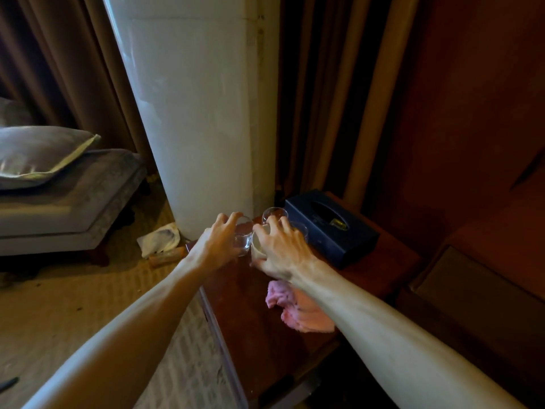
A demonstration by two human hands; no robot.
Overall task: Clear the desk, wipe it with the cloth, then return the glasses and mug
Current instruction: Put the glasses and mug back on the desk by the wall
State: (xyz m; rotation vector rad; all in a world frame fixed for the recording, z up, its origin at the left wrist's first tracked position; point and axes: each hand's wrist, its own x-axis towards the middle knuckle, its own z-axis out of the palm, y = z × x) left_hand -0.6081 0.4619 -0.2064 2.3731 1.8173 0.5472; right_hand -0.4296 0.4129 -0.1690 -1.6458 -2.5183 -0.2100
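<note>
Just right of the frame's centre we see a pale mug (259, 246) standing at the far end of the dark wooden tabletop (253, 314). The right hand (280, 252) grips it from above, fingers (275, 224) curled over its rim and thumb down its near side. Touching the mug on its left is a clear glass (244, 239), and the left hand (216, 243) holds it, fingers (233, 216) curved over the rim from the left side. Both forearms reach in from the bottom corners of the frame and meet there.

Just behind the two hands stands a second clear glass (275, 213), untouched. A third glass (301, 230) shows only as a rim past the right hand's knuckles; we cannot tell whether the hand touches it.

A crumpled pink cloth (290, 308) lies on the tabletop below the mug, partly hidden under the right forearm. To the right of the glasses sits a dark blue tissue box (330, 228), angled across the tabletop's far right part.

Behind the glasses a broad white column (194, 113) rises to the top of the frame, with brown curtains (324, 98) on either side. At left we see a grey upholstered seat (67, 202) bearing a silvery cushion (41, 154). A white slipper (159, 239) lies on the beige carpet (73, 305) near the column's foot.
</note>
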